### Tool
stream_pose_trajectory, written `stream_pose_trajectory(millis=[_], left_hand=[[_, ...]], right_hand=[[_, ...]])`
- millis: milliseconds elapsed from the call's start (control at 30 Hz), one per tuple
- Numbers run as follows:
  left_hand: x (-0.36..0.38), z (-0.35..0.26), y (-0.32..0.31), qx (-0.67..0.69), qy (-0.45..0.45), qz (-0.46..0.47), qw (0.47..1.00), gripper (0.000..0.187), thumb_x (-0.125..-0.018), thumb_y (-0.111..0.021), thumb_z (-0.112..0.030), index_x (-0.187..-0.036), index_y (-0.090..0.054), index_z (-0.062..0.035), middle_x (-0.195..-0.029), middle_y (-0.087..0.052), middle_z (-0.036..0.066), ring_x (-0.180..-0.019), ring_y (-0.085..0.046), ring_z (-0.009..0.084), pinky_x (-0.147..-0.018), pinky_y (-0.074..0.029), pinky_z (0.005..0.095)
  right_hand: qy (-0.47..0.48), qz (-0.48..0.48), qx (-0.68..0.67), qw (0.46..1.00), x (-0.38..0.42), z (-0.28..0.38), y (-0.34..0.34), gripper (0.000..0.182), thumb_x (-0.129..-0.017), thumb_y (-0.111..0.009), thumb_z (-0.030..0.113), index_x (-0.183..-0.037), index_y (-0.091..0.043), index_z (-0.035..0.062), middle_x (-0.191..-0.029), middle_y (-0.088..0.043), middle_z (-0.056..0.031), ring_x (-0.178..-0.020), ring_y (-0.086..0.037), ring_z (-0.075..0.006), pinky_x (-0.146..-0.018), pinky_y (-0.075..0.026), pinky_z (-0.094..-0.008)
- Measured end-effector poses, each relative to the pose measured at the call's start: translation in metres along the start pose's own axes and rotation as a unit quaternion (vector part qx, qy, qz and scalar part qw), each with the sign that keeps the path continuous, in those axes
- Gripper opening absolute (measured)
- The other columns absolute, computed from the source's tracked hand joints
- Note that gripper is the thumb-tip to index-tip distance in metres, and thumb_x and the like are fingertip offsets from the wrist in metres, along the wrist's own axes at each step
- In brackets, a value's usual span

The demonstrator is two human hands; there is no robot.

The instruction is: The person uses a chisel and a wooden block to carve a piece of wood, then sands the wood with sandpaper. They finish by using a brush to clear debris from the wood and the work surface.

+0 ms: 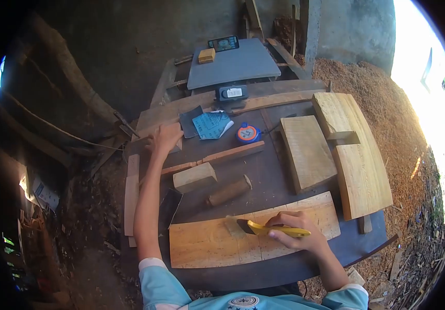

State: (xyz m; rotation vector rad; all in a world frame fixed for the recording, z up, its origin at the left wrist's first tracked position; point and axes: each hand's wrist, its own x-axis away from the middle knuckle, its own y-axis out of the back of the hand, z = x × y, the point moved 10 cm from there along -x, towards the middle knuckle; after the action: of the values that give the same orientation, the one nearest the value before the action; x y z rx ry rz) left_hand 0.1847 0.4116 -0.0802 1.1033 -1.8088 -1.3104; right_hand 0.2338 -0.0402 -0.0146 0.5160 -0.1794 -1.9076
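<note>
My right hand [297, 231] is closed around the yellow handle of a paintbrush [279, 230]. Its pale, blurred tip touches a long wooden board [201, 243] lying across the near side of the table. The board's left part looks a deeper orange than its right. Reaching to the far left, my left hand [165, 138] has its fingers bent over a small wooden block [177, 146], mostly hidden under the palm. Blue sandpaper [212, 125] lies just right of that hand. Nearer me are a pale wood block [195, 177] and a brown wooden cylinder [229, 190].
A blue-and-orange tape measure [248, 133] sits mid-table. Thick planks [307, 152] and a notched board [364, 175] occupy the right. Behind stand a black case [231, 93] and a grey panel [232, 64] bearing a phone [223, 44] and a yellow block [206, 56]. Sawdust [382, 103] covers the ground.
</note>
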Motion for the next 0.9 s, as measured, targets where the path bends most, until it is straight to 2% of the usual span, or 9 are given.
stream_pose_trajectory(millis=[233,300,400,467,600,667,767,833,900], left_hand=[[-0.014,0.013,0.004,-0.011,-0.012,-0.023,1.0,0.092,-0.064,-0.065,-0.061,-0.137,-0.034,-0.0149,-0.136,-0.037,0.025,-0.132,-0.025,0.0437,-0.103,-0.021,0.0607],[0.009,-0.003,0.026,-0.127,0.003,-0.132,0.983,0.082,-0.07,-0.063,-0.057,-0.135,-0.036,-0.0163,-0.128,-0.044,0.024,-0.128,-0.031,0.0434,-0.1,-0.026,0.0609],[0.063,-0.061,0.06,-0.084,-0.221,-0.218,0.947,0.059,-0.079,-0.061,-0.046,-0.127,-0.045,-0.0151,-0.118,-0.052,0.02,-0.119,-0.043,0.0378,-0.095,-0.035,0.0535],[0.126,-0.092,0.077,0.032,-0.339,-0.154,0.928,0.045,-0.082,-0.061,-0.034,-0.12,-0.051,-0.0119,-0.112,-0.055,0.017,-0.109,-0.051,0.0345,-0.09,-0.04,0.0447],[0.271,-0.098,0.09,0.045,-0.435,-0.049,0.898,0.029,-0.081,-0.063,-0.024,-0.106,-0.061,-0.0086,-0.109,-0.057,0.008,-0.101,-0.056,0.0278,-0.087,-0.044,0.0376],[0.317,-0.075,0.084,0.021,-0.413,-0.021,0.91,0.027,-0.081,-0.063,-0.022,-0.105,-0.062,-0.0093,-0.111,-0.057,0.01,-0.106,-0.054,0.0268,-0.091,-0.041,0.0404],[0.349,-0.037,0.053,0.03,-0.411,-0.068,0.909,0.027,-0.081,-0.062,-0.021,-0.106,-0.062,-0.0098,-0.113,-0.057,0.013,-0.107,-0.054,0.0278,-0.091,-0.041,0.0399],[0.355,-0.017,0.046,0.077,-0.406,-0.096,0.906,0.028,-0.082,-0.06,-0.02,-0.108,-0.062,-0.0082,-0.114,-0.057,0.014,-0.107,-0.054,0.0285,-0.093,-0.04,0.0373],[0.341,0.004,0.045,0.213,-0.355,-0.068,0.908,0.028,-0.083,-0.058,-0.018,-0.108,-0.062,-0.0074,-0.111,-0.058,0.015,-0.106,-0.055,0.0296,-0.094,-0.039,0.0344]], right_hand=[[-0.001,0.069,-0.002,0.998,-0.005,-0.002,-0.021,0.023,-0.081,-0.065,0.016,-0.097,-0.061,-0.0003,-0.101,-0.062,-0.0152,-0.092,-0.062,-0.0288,-0.079,-0.049,-0.0338],[0.025,0.031,-0.034,0.999,-0.008,0.003,-0.021,0.02,-0.083,-0.062,0.017,-0.098,-0.061,0.0026,-0.1,-0.063,-0.0137,-0.093,-0.062,-0.0294,-0.079,-0.049,-0.0355],[-0.009,0.051,-0.033,0.998,-0.005,0.002,-0.014,0.017,-0.085,-0.059,0.014,-0.099,-0.061,0.0042,-0.099,-0.064,-0.0126,-0.091,-0.063,-0.028,-0.078,-0.049,-0.0358],[-0.04,-0.025,-0.017,0.999,0.006,0.009,0.024,0.016,-0.084,-0.061,0.013,-0.096,-0.062,0.0027,-0.093,-0.067,-0.0118,-0.081,-0.065,-0.0235,-0.072,-0.05,-0.0318],[-0.143,-0.218,0.164,0.951,0.057,0.029,0.097,0.007,-0.08,-0.06,0.005,-0.084,-0.058,-0.0014,-0.074,-0.063,-0.016,-0.067,-0.064,-0.0207,-0.056,-0.047,-0.0321],[-0.171,-0.225,0.447,0.849,0.056,0.026,0.082,0.011,-0.075,-0.059,0.0,-0.084,-0.054,-0.0021,-0.074,-0.06,-0.0176,-0.067,-0.064,-0.026,-0.056,-0.049,-0.0364],[-0.015,-0.076,0.49,0.868,0.038,0.034,-0.029,0.022,-0.073,-0.058,0.004,-0.093,-0.051,0.0,-0.083,-0.056,-0.02,-0.076,-0.061,-0.0324,-0.062,-0.051,-0.0403],[0.066,0.038,0.34,0.937,0.03,0.076,-0.076,0.027,-0.072,-0.06,0.006,-0.096,-0.051,-0.0021,-0.078,-0.056,-0.0205,-0.076,-0.06,-0.0379,-0.067,-0.05,-0.0443],[-0.005,0.055,0.061,0.997,0.009,0.098,-0.065,0.024,-0.071,-0.06,0.006,-0.092,-0.054,-0.0033,-0.071,-0.057,-0.0204,-0.071,-0.06,-0.0395,-0.068,-0.049,-0.0466]])
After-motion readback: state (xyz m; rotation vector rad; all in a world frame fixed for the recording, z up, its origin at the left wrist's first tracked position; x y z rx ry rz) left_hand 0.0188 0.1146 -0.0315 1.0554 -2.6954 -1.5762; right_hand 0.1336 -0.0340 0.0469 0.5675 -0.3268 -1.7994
